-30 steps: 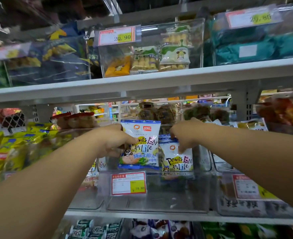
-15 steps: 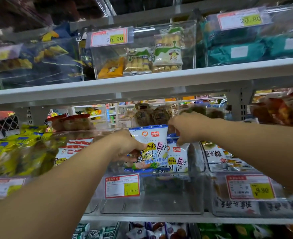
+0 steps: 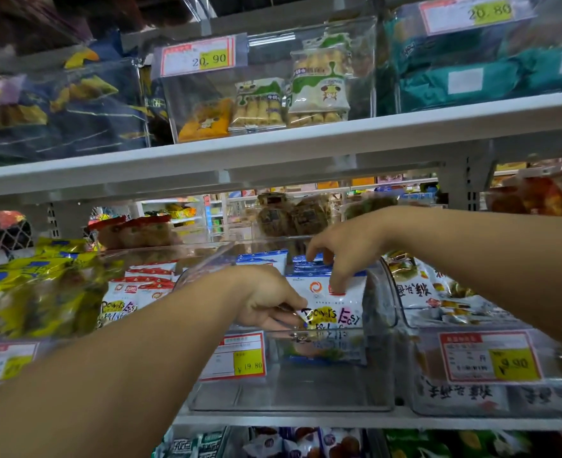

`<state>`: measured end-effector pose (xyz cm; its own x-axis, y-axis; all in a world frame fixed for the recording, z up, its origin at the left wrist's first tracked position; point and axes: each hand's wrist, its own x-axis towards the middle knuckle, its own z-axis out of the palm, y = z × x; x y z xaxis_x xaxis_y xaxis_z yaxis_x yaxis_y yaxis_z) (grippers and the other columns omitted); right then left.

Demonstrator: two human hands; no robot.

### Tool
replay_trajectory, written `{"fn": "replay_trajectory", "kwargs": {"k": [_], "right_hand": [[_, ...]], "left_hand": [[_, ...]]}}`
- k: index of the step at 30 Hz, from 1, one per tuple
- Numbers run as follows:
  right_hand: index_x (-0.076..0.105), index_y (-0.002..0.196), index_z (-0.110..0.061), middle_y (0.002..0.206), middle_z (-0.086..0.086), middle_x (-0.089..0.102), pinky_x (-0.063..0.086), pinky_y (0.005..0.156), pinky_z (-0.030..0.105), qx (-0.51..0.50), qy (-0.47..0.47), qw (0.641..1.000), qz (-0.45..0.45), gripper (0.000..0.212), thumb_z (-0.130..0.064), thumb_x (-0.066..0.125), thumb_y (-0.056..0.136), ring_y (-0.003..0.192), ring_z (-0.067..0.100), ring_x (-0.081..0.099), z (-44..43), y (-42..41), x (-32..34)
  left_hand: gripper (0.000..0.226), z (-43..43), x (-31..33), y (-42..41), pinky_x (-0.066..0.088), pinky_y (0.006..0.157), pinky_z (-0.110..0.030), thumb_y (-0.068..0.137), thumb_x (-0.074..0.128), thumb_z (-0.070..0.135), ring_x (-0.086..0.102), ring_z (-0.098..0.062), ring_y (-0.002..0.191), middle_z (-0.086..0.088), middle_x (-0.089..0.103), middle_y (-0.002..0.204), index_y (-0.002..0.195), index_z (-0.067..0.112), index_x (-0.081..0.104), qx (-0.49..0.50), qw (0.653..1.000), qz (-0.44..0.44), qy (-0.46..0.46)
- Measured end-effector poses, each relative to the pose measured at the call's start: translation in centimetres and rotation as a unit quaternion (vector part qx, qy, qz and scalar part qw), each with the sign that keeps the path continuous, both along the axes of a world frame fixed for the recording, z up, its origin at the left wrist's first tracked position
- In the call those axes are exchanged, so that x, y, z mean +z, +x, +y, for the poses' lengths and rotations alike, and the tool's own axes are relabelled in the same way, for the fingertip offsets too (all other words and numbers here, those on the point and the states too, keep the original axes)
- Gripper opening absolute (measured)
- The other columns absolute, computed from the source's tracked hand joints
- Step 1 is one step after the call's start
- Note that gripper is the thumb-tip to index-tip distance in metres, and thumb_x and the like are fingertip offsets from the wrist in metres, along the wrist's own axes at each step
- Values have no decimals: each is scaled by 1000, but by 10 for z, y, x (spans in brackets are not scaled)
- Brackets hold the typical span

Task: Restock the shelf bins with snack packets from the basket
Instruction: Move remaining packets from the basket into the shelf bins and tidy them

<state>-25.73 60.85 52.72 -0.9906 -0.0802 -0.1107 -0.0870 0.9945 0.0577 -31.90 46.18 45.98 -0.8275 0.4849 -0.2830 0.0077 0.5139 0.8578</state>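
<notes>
Packet (image 3: 334, 310): left hand (image 3: 266, 300) pinches its side; right hand (image 3: 350, 251), fingers spread, touches its top.

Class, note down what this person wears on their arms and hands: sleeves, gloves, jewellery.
Both arms are bare as far as the picture shows: no sleeve covers the left forearm or right forearm. The left hand and right hand have no gloves, and no ring, watch or bracelet shows.

White metal store shelving (image 3: 306, 150)
</notes>
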Motion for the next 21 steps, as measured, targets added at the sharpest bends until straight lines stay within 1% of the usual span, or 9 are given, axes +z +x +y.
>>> {"fn": "replay_trajectory", "kwargs": {"k": [2,5,7,10,14,16,19,20,21], "right_hand": [[30,150,-25,148,-3,38,40,102,33,4,44,999,21,91,-43,80,75,128,20,44,-2,0,-6],[31,149,-24,149,-2,39,42,104,38,14,90,995,38,97,-47,83,69,129,23,45,-4,-2,-17],[35,147,-22,144,0,42,44,99,36,24,112,992,43,93,-45,83,71,125,23,47,-5,-3,-22],[42,142,-19,134,1,47,40,83,29,36,134,988,61,83,-41,83,73,113,21,51,-9,-1,-25],[52,127,-16,122,4,52,38,73,30,44,178,981,69,64,-40,81,75,92,18,47,-12,-1,-32],[52,126,-16,120,4,52,43,75,33,43,191,978,71,62,-41,80,76,93,20,49,-12,-3,-35],[48,133,-17,126,3,52,41,77,31,41,191,978,71,68,-41,79,77,106,22,52,-12,0,-34],[45,137,-18,130,2,51,38,77,30,39,186,979,68,72,-41,79,78,111,23,52,-12,1,-33],[41,142,-18,135,2,49,36,78,29,37,179,981,64,77,-40,78,78,116,23,51,-13,3,-31]], "left_hand": [[5,6,-3,4,55,83,-40,97,55,3,66,-21,83,-17,61,106,94,2,51,-6,1000,-6,4],[8,10,-6,4,55,90,-43,93,59,-3,66,-27,85,-26,59,125,95,-1,52,-14,1000,-2,15],[19,9,-7,3,56,89,-45,90,61,-4,68,-31,91,-29,60,126,108,-5,54,-18,1000,10,2],[30,11,-7,3,59,79,-38,90,64,2,68,-29,86,-25,68,112,119,-5,57,-45,998,16,-51],[36,12,-7,6,53,94,-45,91,64,2,62,-32,95,-27,62,121,125,-7,55,-48,998,14,-48],[30,11,-7,7,57,86,-40,91,64,2,65,-30,89,-25,67,114,120,-5,57,-53,997,15,-45],[17,6,-4,10,55,52,-23,90,67,5,67,-16,61,-14,71,88,104,2,59,-51,996,38,-60],[20,5,-4,10,56,52,-23,89,67,5,68,-17,62,-15,72,91,107,1,59,-46,996,48,-67],[29,4,-3,10,60,64,-27,88,69,6,71,-22,73,-20,72,102,113,-2,57,-44,995,53,-74]]}}
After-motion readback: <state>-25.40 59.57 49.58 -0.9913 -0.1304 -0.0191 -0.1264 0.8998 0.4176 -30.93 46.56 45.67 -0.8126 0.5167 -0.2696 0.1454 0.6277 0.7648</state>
